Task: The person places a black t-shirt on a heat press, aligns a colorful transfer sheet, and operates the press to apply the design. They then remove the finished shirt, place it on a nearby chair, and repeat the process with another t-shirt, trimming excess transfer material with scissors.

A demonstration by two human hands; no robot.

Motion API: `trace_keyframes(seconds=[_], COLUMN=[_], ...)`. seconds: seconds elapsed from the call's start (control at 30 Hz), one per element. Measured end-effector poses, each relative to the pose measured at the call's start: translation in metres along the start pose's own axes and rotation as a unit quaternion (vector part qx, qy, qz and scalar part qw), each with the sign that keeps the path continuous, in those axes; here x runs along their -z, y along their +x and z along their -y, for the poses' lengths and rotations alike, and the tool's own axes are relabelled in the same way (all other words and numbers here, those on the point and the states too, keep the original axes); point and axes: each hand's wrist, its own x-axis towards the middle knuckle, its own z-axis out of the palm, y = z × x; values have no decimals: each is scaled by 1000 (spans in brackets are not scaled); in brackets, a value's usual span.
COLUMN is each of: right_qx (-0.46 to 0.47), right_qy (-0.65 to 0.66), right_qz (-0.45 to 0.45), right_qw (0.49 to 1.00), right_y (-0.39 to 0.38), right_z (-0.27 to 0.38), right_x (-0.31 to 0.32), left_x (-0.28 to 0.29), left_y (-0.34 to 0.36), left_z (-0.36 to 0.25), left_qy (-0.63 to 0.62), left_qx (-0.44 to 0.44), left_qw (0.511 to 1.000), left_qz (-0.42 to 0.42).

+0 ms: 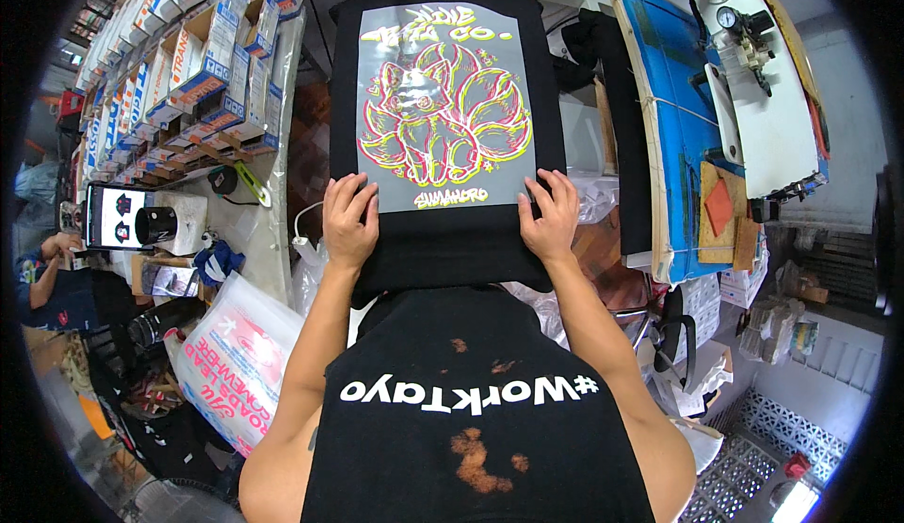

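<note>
A black T-shirt [424, 250] is spread over a flat board in front of me. On it lies a grey, glossy transfer sheet [377, 48] carrying a yellow and pink drawing of a many-tailed fox [419, 123] with lettering above and below. My left hand [351, 220] rests at the sheet's near left corner, fingers slightly bent and apart. At the near right corner, my right hand [552, 214] lies likewise, its fingertips touching the sheet's edge. Neither hand grasps anything that I can see.
Stacked cardboard boxes [202, 62] line the left table, with a tablet [118, 217], black mug [155, 225] and cutter [252, 184]. Another person [61, 273] sits far left. A printed plastic bag [240, 354] stands nearby. At right are a blue board [673, 137] and a pressure gauge [727, 18].
</note>
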Motion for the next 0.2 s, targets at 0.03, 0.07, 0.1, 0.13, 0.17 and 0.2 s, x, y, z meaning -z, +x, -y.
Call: trace_keyframes(seconds=[0.03, 0.07, 0.1, 0.13, 0.17, 0.2], right_qx=[0, 0, 0, -1, 0, 1], right_qy=[6, 3, 2, 1, 2, 4], right_qz=[-4, 0, 1, 2, 2, 1], right_qw=[1000, 1000, 1000, 1000, 1000, 1000], right_y=[0, 0, -1, -1, -1, -1], right_z=[0, 1, 0, 0, 0, -1], right_x=[0, 0, 0, 1, 1, 1], left_x=[0, 0, -1, -2, -2, -3], left_y=[0, -1, -1, -1, -2, -2], left_z=[0, 1, 1, 2, 2, 2], left_qy=[-1, 2, 6, 10, 7, 9], left_qx=[5, 0, -1, 1, -1, 3], left_qw=[1000, 1000, 1000, 1000, 1000, 1000], left_qz=[2, 0, 1, 3, 2, 3])
